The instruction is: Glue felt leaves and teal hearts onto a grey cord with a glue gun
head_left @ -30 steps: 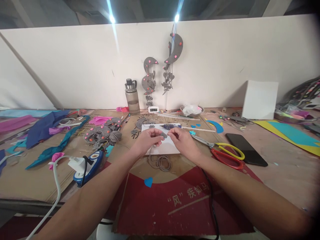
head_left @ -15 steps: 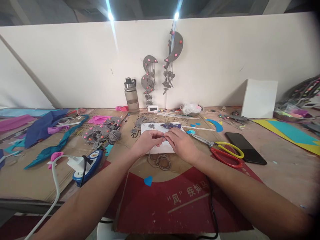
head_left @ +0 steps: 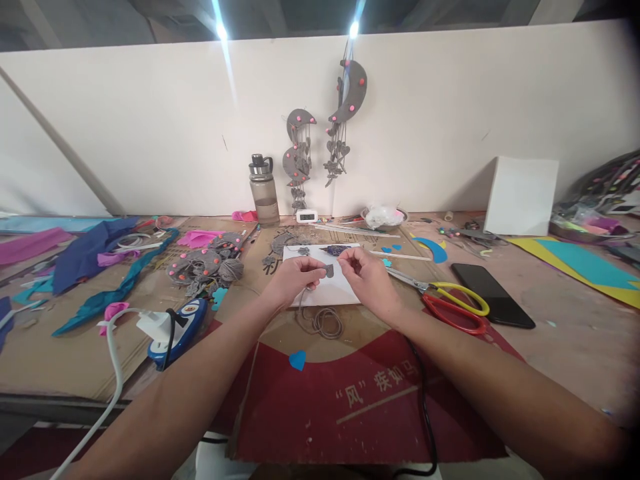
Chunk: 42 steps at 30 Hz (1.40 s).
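Both hands are up near the middle of the frame, over a white sheet of paper lying flat on the cluttered bench. The left hand has its fingers pinched shut on a small grey felt cutout, which sits right between the two hands, just above the paper. A thin grey cord hangs from that hand and piles into a loose coil just below the paper, toward the viewer. The right hand is curled with thumb and forefinger pressed together next to the cutout; can't really tell if there's anything in that pinch, too small to see. Just right of that hand lie yellow-and-red-handled scissors, and beyond them a black phone. A blue paper heart sits on the red cardboard at lower centre.
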Each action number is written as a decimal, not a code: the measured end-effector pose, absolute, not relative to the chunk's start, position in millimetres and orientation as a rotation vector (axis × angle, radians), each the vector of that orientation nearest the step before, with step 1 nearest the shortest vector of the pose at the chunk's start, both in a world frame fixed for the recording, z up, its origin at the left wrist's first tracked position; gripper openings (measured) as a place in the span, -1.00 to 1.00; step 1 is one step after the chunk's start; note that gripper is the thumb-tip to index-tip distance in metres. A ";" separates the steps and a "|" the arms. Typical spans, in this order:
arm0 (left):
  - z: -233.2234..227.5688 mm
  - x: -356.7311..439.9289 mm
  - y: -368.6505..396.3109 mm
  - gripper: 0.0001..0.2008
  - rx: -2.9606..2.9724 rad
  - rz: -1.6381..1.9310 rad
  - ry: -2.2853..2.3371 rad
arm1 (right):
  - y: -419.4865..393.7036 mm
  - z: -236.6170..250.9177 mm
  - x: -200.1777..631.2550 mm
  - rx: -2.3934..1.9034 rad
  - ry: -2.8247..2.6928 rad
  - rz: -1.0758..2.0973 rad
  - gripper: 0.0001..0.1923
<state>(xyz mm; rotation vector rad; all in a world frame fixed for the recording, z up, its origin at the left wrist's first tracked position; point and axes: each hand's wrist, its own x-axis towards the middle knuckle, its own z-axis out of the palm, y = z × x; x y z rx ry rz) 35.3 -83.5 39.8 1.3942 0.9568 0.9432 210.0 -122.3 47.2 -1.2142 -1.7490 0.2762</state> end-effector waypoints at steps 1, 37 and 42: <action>38.7 35.3 -82.6 -0.76 1.385 0.950 0.963 | -122.3 47.4 210.0 -1.221 -1.735 0.289 -0.87; 32.3 25.2 -67.5 -0.77 1.136 1.111 0.981 | -168.7 35.1 368.8 -2.079 -2.127 -0.482 -0.76; 29.2 25.7 -65.7 -0.76 1.142 1.126 1.002 | -187.2 -0.7 394.3 -2.174 -2.240 -0.509 -0.67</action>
